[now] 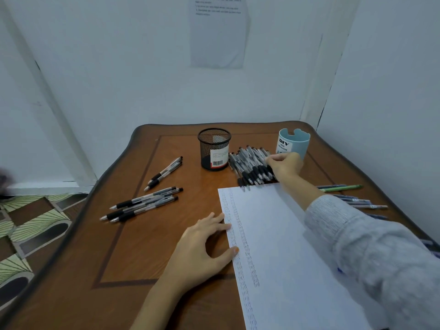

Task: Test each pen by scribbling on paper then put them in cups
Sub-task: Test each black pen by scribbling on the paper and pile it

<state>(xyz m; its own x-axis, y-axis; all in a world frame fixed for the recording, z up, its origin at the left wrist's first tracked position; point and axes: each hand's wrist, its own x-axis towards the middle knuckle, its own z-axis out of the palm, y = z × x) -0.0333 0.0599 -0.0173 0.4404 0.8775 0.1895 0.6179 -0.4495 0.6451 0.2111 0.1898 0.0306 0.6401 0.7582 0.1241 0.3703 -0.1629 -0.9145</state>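
A person sat at a wooden surface [147, 246], testing pens. The left hand [202, 244] lay flat at 9 o'clock of the paper [273, 246], with straight, spread fingers pressing its left edge and holding nothing. The right hand [284, 164] reached to 1 o'clock, into a pile of black-grip pens [250, 165]. Its fingers [271, 158] were curled onto the pile, but it could not be told whether they had closed round a pen.

To do this step well, the fingers probably needed to pinch a single barrel near its middle and lift it clear without dragging neighbouring pens onto the paper, while the left hand kept the sheet pinned for scribbling.

A black mesh cup [214, 148] stood at 12 o'clock, touching the pile's left side; no pens showed above its rim. A blue cup [295, 142] stood at 1 o'clock, just behind the right hand, also with nothing showing above its rim. Loose pens [142, 206] lay at 10 o'clock, and coloured pens [342, 187] at 3 o'clock.
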